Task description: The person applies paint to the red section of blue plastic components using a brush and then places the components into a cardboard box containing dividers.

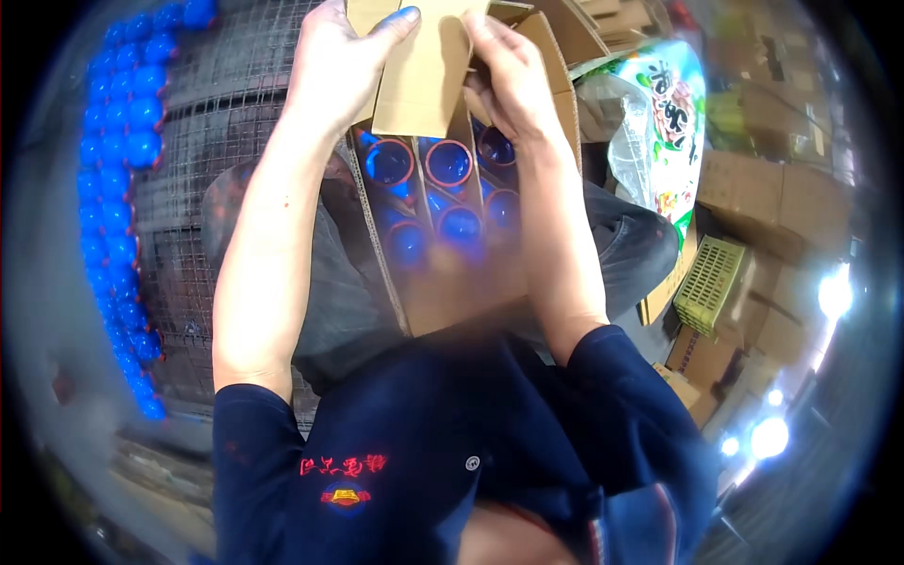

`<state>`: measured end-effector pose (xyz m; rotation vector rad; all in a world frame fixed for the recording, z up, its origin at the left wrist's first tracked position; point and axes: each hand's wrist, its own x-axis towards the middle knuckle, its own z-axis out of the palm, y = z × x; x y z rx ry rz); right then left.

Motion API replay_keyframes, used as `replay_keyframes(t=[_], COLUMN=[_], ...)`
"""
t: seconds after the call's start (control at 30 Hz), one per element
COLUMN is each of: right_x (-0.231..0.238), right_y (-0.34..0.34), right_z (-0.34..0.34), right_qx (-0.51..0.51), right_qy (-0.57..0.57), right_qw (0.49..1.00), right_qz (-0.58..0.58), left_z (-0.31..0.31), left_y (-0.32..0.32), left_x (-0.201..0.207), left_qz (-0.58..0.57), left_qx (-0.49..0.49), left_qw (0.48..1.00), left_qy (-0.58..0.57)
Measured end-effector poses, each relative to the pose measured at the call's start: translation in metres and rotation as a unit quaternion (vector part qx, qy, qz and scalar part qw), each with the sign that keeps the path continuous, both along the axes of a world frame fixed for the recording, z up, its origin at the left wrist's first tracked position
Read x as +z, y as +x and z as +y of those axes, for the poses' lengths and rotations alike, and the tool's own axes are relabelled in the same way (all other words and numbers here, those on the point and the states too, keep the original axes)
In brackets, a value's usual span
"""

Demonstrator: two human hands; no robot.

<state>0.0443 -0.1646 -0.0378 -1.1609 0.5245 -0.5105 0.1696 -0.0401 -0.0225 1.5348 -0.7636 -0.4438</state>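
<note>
An open cardboard box (381,268) stands between my knees, split by cardboard dividers. Blue round cup-like pieces with reddish rims (449,163) sit in its compartments; the nearer ones look blurred. Over the far part of the box, both hands hold a flat piece of tan cardboard (421,85). My left hand (347,61) is closed on its left side, the blue-stained thumb lying on top. At the right edge, the fingers of my right hand (511,80) pinch the same piece. The far end of the cardboard runs out of the picture.
Rows of shiny blue round pieces (118,179) stand at the left beside a wire mesh surface (198,188). To the right are a printed plastic bag (669,132), a yellow-green basket (708,282) and several cardboard boxes (753,193).
</note>
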Motion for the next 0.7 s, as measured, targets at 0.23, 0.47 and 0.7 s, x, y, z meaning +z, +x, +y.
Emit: replay_keyframes(t=[0.23, 0.47, 0.7], right_x=[-0.117, -0.117, 0.027], right_y=[-0.018, -0.012, -0.051], right_z=[-0.011, -0.007, -0.002], right_qx=[-0.049, -0.014, 0.002], right_qy=[-0.488, -0.426, -0.137], right_qw=[0.741, 0.837, 0.987], right_qz=[0.459, 0.344, 0.086], left_z=[-0.027, -0.03, -0.001], left_y=[0.002, 0.02, -0.051], left_x=[0.013, -0.036, -0.002], left_qz=[0.384, 0.258, -0.15], left_qx=[0.022, 0.023, 0.036], left_qw=[0.908, 0.959, 0.988], left_qy=[-0.164, -0.116, 0.003])
